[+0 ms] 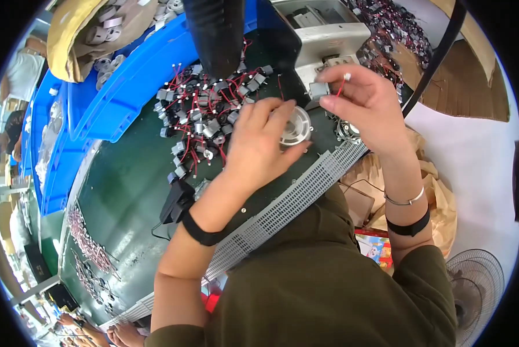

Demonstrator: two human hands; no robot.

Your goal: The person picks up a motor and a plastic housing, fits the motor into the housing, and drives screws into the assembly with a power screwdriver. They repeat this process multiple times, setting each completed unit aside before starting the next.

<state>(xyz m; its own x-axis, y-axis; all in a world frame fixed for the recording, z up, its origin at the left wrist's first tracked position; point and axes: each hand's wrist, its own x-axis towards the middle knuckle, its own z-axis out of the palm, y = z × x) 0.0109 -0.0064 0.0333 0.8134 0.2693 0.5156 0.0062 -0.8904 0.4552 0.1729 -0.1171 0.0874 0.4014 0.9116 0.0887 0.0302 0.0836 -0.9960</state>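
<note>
My left hand (pixel 258 144) is closed around the rim of a round white plastic housing (pixel 297 128) just above the green tabletop (pixel 118 191). To its right, my right hand (pixel 368 107) pinches a small grey motor (pixel 318 89) between thumb and fingers. A red wire with a white connector (pixel 347 77) rises from beside those fingers. Left of my left hand lies a loose heap of similar small motors (pixel 204 107) with red and dark wires. Small metal parts (pixel 346 133) lie below my right hand, partly covered by it.
Blue bins (pixel 112 107) holding white parts stand at the left. A dark post (pixel 216 34) rises behind the heap, beside a pale machine (pixel 329 46). More wired motors pile up at the far right. A perforated metal strip (pixel 288 202) edges the table; a fan (pixel 473 289) stands lower right.
</note>
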